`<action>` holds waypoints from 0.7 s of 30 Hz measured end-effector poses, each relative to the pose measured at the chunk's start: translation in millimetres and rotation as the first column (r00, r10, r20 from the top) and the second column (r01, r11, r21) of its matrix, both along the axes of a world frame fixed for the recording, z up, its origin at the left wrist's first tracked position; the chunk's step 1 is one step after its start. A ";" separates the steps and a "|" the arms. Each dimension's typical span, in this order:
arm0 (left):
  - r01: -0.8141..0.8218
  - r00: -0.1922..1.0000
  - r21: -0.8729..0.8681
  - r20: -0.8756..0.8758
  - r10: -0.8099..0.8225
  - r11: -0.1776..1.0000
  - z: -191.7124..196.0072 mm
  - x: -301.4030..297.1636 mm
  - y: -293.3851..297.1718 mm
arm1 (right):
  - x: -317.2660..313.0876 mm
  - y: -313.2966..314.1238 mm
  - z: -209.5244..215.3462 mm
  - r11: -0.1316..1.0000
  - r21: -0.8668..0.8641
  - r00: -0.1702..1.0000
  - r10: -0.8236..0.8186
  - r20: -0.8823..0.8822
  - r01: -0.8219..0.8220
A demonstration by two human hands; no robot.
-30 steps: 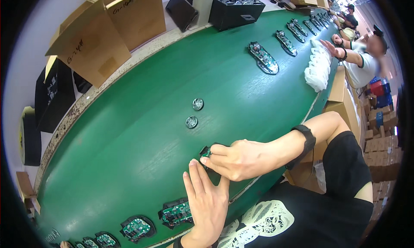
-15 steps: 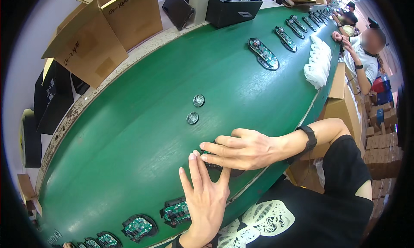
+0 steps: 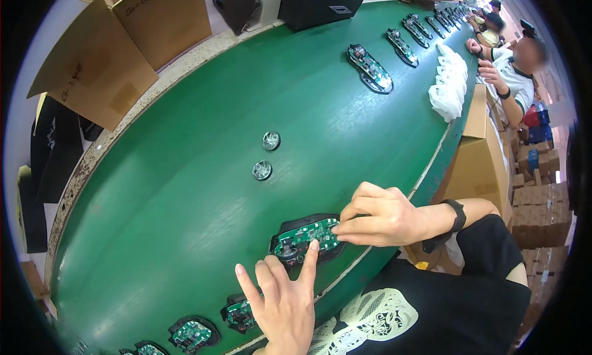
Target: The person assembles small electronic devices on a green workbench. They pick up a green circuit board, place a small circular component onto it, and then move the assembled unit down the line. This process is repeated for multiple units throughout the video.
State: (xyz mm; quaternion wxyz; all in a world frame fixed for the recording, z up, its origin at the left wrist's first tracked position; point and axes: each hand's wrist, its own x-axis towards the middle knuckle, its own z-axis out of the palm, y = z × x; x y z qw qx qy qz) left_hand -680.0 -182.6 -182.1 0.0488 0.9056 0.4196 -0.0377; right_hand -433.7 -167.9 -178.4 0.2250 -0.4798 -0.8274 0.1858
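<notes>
In front of me lies a green circuit board [image 3: 299, 235] set in a black shell [image 3: 333, 254] shaped like the base of a computer mouse. A dark round wheel sits at the board's left end. My left hand [image 3: 285, 312] is open with fingers spread, one fingertip resting on the board and others at the shell's near left edge. My right hand [image 3: 385, 219] is closed in a pinch at the board's right end; its fingertips partly cover that corner. Farther off, two loose round wheels [image 3: 271, 141] lie on the green work surface [image 3: 185, 188].
More boards in black shells [image 3: 193, 333] line the near left, one partly behind my left hand. Others [image 3: 369, 68] run away at far right, beside white bags [image 3: 449, 83]. Cardboard boxes [image 3: 92, 65] and a black bin [image 3: 320, 6] stand along the far edge. Another person [image 3: 518, 77] sits at right.
My hands have drawn apart, uncovering the board between them. The right hand has shifted right and now pinches the board's end; the left has moved slightly nearer me. The whole view has shifted a little.
</notes>
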 end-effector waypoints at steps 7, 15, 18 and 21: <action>-0.006 1.000 0.016 -0.012 0.006 1.000 2.5 4.4 4.6 | -6.0 -1.0 -8.9 0.997 0.068 0.999 0.035 0.013 -0.036; 0.058 0.997 -0.104 0.048 -0.054 0.993 16.2 5.6 16.9 | -6.2 1.3 -24.0 0.982 0.151 0.993 0.117 0.001 -0.115; 0.034 0.996 -0.088 0.087 -0.027 0.995 3.9 6.8 13.9 | -3.9 6.0 -26.1 0.974 0.148 0.984 0.175 -0.030 -0.169; 0.037 0.993 -0.099 0.114 -0.025 0.994 -2.8 6.1 12.3 | 0.3 11.8 -23.1 0.969 0.117 0.973 0.225 -0.044 -0.218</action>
